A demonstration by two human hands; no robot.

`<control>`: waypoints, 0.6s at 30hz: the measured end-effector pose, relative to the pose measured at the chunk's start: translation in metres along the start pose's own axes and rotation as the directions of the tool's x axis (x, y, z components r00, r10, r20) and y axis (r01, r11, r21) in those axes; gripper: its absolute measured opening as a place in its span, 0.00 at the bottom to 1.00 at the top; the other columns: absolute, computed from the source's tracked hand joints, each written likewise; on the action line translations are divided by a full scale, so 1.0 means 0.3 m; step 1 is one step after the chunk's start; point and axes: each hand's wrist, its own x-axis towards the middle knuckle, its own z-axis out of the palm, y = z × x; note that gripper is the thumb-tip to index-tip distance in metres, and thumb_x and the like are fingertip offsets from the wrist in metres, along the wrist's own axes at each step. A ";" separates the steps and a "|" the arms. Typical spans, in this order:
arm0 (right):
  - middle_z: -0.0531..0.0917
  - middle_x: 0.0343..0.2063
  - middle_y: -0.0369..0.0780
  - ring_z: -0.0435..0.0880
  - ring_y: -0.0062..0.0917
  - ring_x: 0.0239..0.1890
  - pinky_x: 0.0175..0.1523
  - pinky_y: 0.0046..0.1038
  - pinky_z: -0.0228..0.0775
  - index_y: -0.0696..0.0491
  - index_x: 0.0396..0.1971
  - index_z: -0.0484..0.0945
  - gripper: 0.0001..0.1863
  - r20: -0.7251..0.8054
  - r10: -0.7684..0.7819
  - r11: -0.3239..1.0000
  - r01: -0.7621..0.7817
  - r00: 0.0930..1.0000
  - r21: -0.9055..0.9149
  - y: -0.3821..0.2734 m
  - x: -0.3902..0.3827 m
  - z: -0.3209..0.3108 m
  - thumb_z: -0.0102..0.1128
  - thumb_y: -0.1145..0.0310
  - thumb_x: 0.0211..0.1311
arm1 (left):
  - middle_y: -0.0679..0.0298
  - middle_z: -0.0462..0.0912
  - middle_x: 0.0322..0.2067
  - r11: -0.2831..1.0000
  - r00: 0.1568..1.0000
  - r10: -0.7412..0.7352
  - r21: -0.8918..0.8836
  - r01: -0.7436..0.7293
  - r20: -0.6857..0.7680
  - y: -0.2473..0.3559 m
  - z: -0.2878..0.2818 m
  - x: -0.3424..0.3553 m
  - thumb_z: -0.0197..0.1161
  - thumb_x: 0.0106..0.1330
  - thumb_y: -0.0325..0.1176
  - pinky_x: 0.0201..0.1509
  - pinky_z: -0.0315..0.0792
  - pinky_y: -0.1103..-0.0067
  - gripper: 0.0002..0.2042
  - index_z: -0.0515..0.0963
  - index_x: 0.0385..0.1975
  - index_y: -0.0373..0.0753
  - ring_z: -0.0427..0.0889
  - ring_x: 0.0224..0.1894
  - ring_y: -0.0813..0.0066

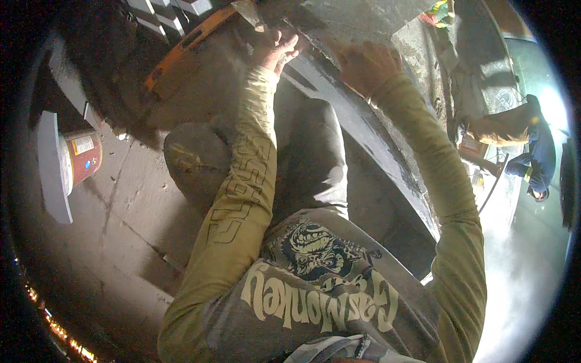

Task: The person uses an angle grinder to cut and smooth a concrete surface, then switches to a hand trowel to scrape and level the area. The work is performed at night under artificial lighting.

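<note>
My left hand is at the top middle, its fingers curled around what looks like the handle of a putty knife. The knife's pale, flared blade points away from me, up and to the left. To the right, my right hand is in shadow at the near edge of a grey, rough slab-like surface. Its fingers blend into the dark, and I cannot make out whether they grip anything. Beneath both hands a long grey strip runs diagonally down past my bent knee.
A long orange bar lies on the ground beyond my left hand. On the left stand a reddish bucket and a pale flat board. Another person bends over at the right, near a glaring light. A colourful bundle sits at the top right.
</note>
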 end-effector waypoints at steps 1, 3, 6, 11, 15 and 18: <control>0.85 0.38 0.50 0.88 0.49 0.39 0.45 0.51 0.81 0.28 0.69 0.68 0.26 -0.019 -0.039 0.999 0.039 0.999 0.014 0.008 0.017 -0.005 0.46 0.63 0.73 | 0.72 0.78 0.38 1.000 1.000 -0.028 0.006 0.028 0.007 0.007 -0.009 -0.002 0.73 0.64 0.24 0.51 0.83 0.58 0.16 0.74 0.42 0.51 0.84 0.39 0.70; 0.85 0.39 0.50 0.87 0.50 0.39 0.45 0.51 0.80 0.29 0.69 0.68 0.26 0.029 -0.048 0.999 0.048 0.998 0.024 0.009 0.016 -0.028 0.46 0.64 0.73 | 0.73 0.79 0.35 0.996 0.996 -0.085 0.016 0.085 0.024 0.019 -0.024 -0.006 0.73 0.65 0.25 0.51 0.83 0.57 0.13 0.75 0.39 0.51 0.83 0.37 0.71; 0.85 0.39 0.51 0.87 0.51 0.41 0.47 0.51 0.80 0.31 0.69 0.68 0.26 0.119 -0.034 0.999 0.031 0.992 0.029 -0.047 -0.001 -0.069 0.46 0.65 0.73 | 0.73 0.79 0.32 0.998 0.997 -0.064 0.021 0.065 -0.033 0.010 -0.082 0.011 0.72 0.67 0.27 0.51 0.83 0.55 0.10 0.76 0.35 0.50 0.83 0.35 0.72; 0.87 0.43 0.49 0.88 0.47 0.44 0.47 0.54 0.81 0.33 0.66 0.70 0.23 0.118 -0.019 1.000 0.018 0.993 0.008 -0.034 0.036 -0.057 0.46 0.62 0.73 | 0.66 0.76 0.36 0.991 0.992 -0.120 -0.065 0.118 -0.032 0.018 -0.005 -0.007 0.74 0.64 0.47 0.55 0.81 0.53 0.26 0.71 0.55 0.45 0.79 0.35 0.68; 0.85 0.39 0.51 0.87 0.49 0.42 0.49 0.51 0.80 0.31 0.69 0.67 0.26 0.120 -0.021 0.999 0.017 0.992 0.041 -0.033 -0.016 -0.064 0.47 0.64 0.72 | 0.57 0.62 0.67 0.979 0.985 -0.171 -0.116 0.169 -0.005 -0.013 -0.107 0.047 0.72 0.60 0.63 0.55 0.79 0.51 0.49 0.55 0.73 0.40 0.76 0.38 0.69; 0.86 0.39 0.50 0.88 0.49 0.41 0.47 0.52 0.80 0.31 0.69 0.68 0.26 0.109 -0.030 0.999 0.033 0.994 -0.020 -0.050 0.041 -0.089 0.47 0.64 0.72 | 0.54 0.57 0.72 0.972 0.980 -0.199 -0.128 0.199 0.007 -0.038 -0.089 0.057 0.73 0.54 0.68 0.55 0.78 0.49 0.59 0.50 0.75 0.34 0.75 0.36 0.67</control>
